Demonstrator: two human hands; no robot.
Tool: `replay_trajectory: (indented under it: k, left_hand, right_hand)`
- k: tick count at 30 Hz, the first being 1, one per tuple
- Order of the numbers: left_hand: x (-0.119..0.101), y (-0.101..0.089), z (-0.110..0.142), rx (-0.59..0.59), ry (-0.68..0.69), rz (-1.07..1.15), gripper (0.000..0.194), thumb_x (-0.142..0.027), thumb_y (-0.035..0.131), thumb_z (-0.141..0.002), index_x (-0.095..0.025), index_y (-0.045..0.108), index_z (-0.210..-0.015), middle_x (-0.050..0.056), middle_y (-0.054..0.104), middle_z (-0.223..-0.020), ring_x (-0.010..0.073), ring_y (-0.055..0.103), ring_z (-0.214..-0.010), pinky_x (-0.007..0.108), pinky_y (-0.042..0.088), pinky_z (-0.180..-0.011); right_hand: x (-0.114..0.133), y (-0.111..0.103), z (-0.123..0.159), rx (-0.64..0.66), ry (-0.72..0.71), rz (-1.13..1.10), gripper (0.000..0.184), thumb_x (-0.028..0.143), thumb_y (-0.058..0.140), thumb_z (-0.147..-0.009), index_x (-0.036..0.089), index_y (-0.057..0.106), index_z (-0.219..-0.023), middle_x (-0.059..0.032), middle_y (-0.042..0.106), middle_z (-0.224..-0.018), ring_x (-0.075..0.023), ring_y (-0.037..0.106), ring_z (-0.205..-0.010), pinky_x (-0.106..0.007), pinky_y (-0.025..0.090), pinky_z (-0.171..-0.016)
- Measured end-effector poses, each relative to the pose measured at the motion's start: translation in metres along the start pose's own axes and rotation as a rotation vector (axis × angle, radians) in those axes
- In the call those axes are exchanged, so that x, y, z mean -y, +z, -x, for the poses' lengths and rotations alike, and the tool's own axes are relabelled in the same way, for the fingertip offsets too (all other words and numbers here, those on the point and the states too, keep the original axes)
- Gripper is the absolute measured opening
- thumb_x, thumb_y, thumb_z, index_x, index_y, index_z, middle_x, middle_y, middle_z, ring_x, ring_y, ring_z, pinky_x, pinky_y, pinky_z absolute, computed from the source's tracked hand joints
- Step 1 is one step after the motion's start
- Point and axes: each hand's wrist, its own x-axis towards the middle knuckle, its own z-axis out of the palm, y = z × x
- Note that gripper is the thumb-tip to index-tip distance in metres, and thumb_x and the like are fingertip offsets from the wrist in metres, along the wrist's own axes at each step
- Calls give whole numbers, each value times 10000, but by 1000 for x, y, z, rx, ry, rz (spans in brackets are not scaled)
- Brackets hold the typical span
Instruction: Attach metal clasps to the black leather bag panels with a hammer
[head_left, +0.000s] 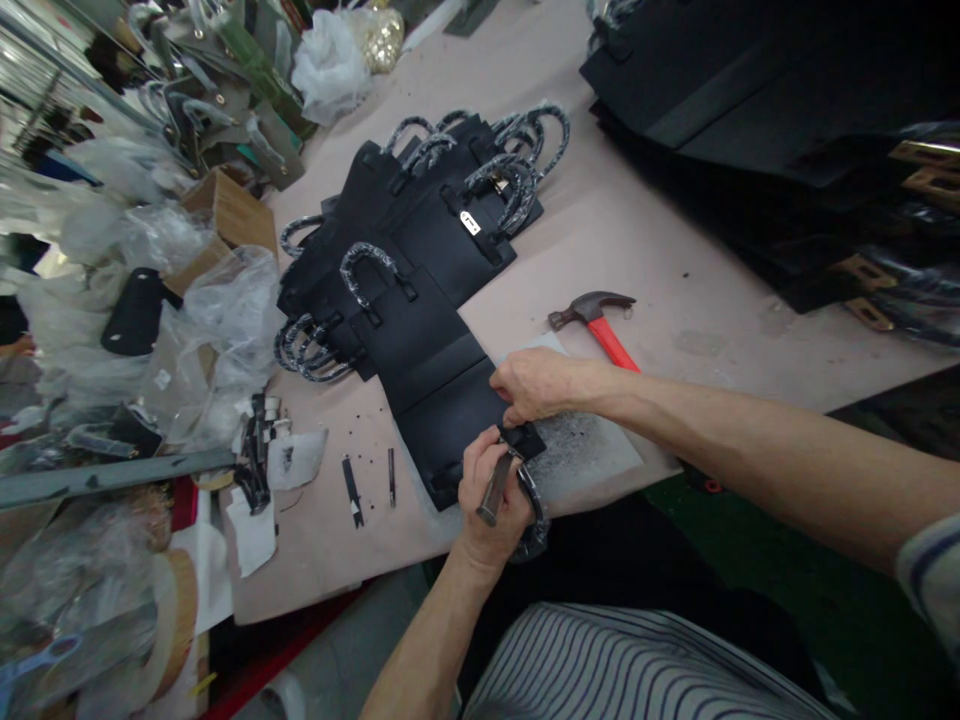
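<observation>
A black bag panel (442, 395) with plastic-wrapped handles lies across the table towards me. My left hand (480, 530) is closed around a metal punch (493, 492) at the panel's near end, beside a wrapped handle (534, 510). My right hand (536, 385) is closed, its fingertips pressed together at the panel's right edge; what they hold, if anything, is hidden. Under the panel's near right corner is a pale board (600, 455) with dark marks. A claw hammer (592, 312) with a red handle lies beyond my right forearm.
Several black bag pieces (420, 190) with wrapped handles are heaped behind the panel. A large black stack (720, 110) with gold hardware fills the far right. Two slim dark tools (352, 492) lie left on the table (322, 560). Plastic bags and a cardboard box (232, 215) crowd the left.
</observation>
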Motion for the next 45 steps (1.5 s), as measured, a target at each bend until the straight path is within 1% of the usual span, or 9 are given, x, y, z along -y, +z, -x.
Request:
replay_trajectory:
  k: [6,10,16,22,28,35,41,45]
  left_hand:
    - [1,2,3,-9,-17,10,181,-71,547,-918,-154,590,-1072,140,684,-1133,220,675,-1113,420,607,-944]
    - [1,2,3,-11,-33,20,183,-70,546,-918,-157,587,-1074,143,684,-1147,223,675,-1116,421,611,-937]
    - [2,2,4,-7,-44,30,190,-69,541,-920,-155,592,-1081,148,688,-1145,227,677,-1124,415,614,-938]
    - [2,2,5,-15,-52,26,203,-63,547,-921,-161,595,-1092,140,689,-1131,227,677,-1131,413,621,-941]
    - [4,4,7,-31,-58,50,224,-60,548,-915,-164,594,-1108,141,686,-1151,226,677,-1136,410,620,-942]
    - [5,4,8,-23,-76,68,259,-48,553,-901,-168,600,-1126,139,684,-1173,232,668,-1158,411,608,-962]
    - [5,2,4,-14,-65,65,213,-66,528,-922,-169,594,-1097,138,686,-1149,221,676,-1132,399,621,-930]
    - [5,1,-1,-17,-75,88,172,-85,513,-939,-170,601,-1060,126,700,-1101,210,689,-1084,397,621,-919]
  right_hand:
    - [3,0,-1,-2,25,14,371,457,711,-720,162,748,-942,-136,757,-861,-292,701,-814,-307,379,-575]
    - [2,0,-2,18,11,11,311,412,687,-744,162,747,-919,-131,753,-836,-282,697,-803,-307,376,-579]
    - [-6,5,-2,-15,-47,13,257,393,645,-769,177,730,-879,-107,737,-781,-251,674,-732,-305,330,-559]
    - [-6,6,-1,-16,-17,12,203,368,628,-766,200,716,-836,-78,721,-731,-225,651,-698,-299,316,-560]
    - [0,5,-2,-5,30,48,265,441,650,-780,195,713,-854,-89,719,-735,-234,655,-698,-294,333,-570]
    - [6,5,2,5,66,78,311,459,633,-812,184,725,-926,-113,727,-746,-264,675,-739,-304,369,-598]
    - [6,6,1,29,13,118,344,472,625,-845,168,711,-981,-134,731,-779,-289,699,-773,-307,380,-599]
    - [6,4,0,30,-10,120,331,440,620,-843,154,714,-981,-151,739,-816,-292,704,-792,-312,394,-606]
